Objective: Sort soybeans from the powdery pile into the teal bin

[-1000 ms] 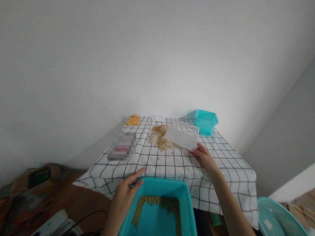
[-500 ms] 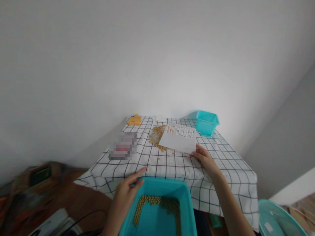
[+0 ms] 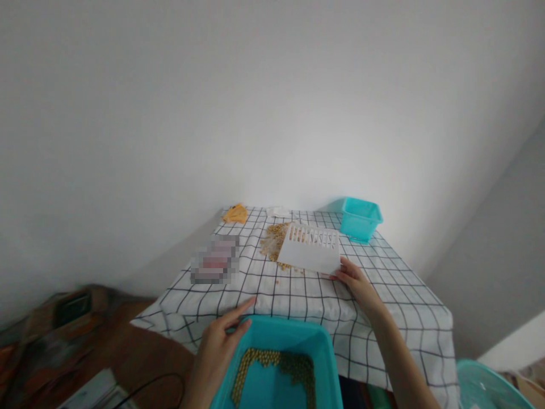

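At the bottom centre is a teal plastic basin (image 3: 285,325), just in front of the table edge, with yellow and darker green beans (image 3: 268,357) lying along its inner sides. My left hand (image 3: 221,341) grips the basin's far left corner, thumb on the rim and index finger stretched along the outside. My right hand (image 3: 355,282) pinches the near right corner of a white slotted board (image 3: 310,253), thumb below its edge. The board lies tilted over the table, slots toward the wall. Loose yellow beans (image 3: 272,241) lie to its left and partly behind it.
A smaller teal basket (image 3: 361,218) stands at the back right of the checked tablecloth (image 3: 392,318). An orange cloth-like item (image 3: 235,213) and a white crumpled piece (image 3: 278,212) lie at the back. A blurred-out flat item (image 3: 216,260) is on the left. Another teal tub (image 3: 489,386) sits low right.
The whole scene sits slightly lower in view as the head has tilted. Both hands keep nearly the same places, with the right hand still on the white board.
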Demonstrator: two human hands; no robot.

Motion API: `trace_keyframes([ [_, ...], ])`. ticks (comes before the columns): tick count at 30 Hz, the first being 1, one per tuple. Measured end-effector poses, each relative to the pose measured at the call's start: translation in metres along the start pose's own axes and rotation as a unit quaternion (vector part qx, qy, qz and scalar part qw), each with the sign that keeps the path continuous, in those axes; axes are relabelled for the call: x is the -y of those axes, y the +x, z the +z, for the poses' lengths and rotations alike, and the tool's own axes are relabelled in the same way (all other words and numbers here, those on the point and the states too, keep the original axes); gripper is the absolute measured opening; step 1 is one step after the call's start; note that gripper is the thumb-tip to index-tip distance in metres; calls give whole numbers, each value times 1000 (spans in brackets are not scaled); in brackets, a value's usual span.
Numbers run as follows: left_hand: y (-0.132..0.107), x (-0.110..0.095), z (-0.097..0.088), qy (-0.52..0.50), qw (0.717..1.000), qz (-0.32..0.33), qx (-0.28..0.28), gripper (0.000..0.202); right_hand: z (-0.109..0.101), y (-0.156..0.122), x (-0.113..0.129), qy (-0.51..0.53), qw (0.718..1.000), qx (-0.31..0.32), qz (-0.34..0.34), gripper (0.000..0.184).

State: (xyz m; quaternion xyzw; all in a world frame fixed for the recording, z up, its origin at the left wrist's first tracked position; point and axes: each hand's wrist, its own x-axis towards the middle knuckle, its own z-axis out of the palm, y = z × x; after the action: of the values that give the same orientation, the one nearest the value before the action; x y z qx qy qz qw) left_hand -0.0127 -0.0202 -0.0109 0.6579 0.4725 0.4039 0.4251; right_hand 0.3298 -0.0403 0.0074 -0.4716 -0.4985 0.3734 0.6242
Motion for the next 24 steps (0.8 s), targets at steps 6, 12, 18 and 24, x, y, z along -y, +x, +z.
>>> trace_keyframes([
  [6,1,6,1,18,1000,16,-11,45,-6,0,-12,-3,1000,-13,-8,42],
  [12,1,3,0,19,1000,8,-7,46,-5,2,-10,-32,999,-14,-10,41],
  [18,-1,1,0,-1,1000,-4,6,48,-1,0,-2,-27,1000,-7,0,40],
  [24,-3,-5,1,9,1000,4,-9,46,1,-3,3,-18,1000,2,-5,40],
])
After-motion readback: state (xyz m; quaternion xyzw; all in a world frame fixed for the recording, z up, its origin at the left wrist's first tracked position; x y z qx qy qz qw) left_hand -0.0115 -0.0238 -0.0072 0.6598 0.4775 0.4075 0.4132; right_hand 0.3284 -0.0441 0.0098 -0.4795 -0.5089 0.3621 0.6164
